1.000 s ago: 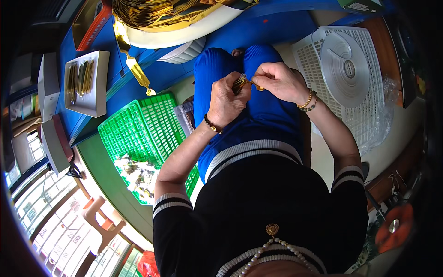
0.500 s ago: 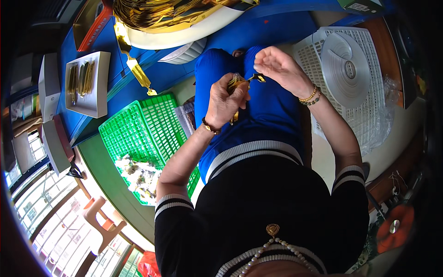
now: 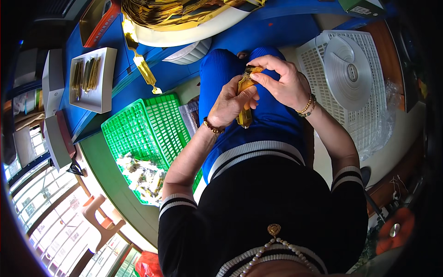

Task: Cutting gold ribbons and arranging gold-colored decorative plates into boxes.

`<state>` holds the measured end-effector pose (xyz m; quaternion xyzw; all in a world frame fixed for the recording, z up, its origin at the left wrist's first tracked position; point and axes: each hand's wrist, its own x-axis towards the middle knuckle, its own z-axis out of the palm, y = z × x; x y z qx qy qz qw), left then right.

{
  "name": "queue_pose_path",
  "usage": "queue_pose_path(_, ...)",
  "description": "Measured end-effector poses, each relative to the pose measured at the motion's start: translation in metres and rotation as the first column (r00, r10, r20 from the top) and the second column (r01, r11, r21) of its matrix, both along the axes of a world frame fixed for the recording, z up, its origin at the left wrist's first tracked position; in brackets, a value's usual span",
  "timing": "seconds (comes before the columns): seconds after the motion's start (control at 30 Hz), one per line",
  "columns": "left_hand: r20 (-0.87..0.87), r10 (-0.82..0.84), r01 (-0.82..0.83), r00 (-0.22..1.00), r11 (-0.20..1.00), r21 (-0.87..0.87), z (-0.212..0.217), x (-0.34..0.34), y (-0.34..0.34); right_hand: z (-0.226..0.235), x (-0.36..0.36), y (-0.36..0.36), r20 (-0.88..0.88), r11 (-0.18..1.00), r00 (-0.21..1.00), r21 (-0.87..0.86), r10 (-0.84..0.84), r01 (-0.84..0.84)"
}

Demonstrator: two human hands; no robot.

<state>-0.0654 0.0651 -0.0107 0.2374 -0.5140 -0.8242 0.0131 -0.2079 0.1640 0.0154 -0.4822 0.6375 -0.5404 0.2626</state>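
Over my lap, my left hand [image 3: 230, 102] is closed around a small bundle of shiny gold foil strips [image 3: 244, 119], whose lower end sticks out beneath the fingers. My right hand [image 3: 285, 83] meets it from the right, thumb and fingers pinching the bundle's dark-and-gold upper end. How many strips are in the grip I cannot tell. Beyond my knees, a round white tray [image 3: 189, 38] bears a thick coil of gold foil strip [image 3: 170, 14]. From it a connected length of gold foil [image 3: 145, 69] hangs over the blue table edge.
On the blue table [image 3: 87, 127] at left, a white box [image 3: 109, 76] contains several foil bundles, near a red box [image 3: 99, 27]. Below stands a green basket [image 3: 168, 122] with crumpled scraps [image 3: 140, 177]. At right, a white reel [image 3: 341, 74] lies on a white perforated tray [image 3: 314, 64].
My right hand has moved left and inward, from apart beside the bundle to pinching its upper end. The left hand keeps its hold, and more gold foil shows below it.
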Motion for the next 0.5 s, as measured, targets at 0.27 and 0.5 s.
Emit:
queue_pose_path(0.27, 0.008, 0.175, -0.174, 0.984, 0.969, 0.177, -0.004, 0.002, -0.007, -0.011, 0.005, -0.005, -0.062, 0.994, 0.995, 0.075, -0.074, 0.079)
queue_pose_path(0.5, -0.065, 0.382, -0.354, 0.922, 0.899, 0.257, -0.001, -0.007, -0.016, -0.041, 0.037, 0.009, 0.747, 0.947, 0.631, 0.006, 0.209, -0.322)
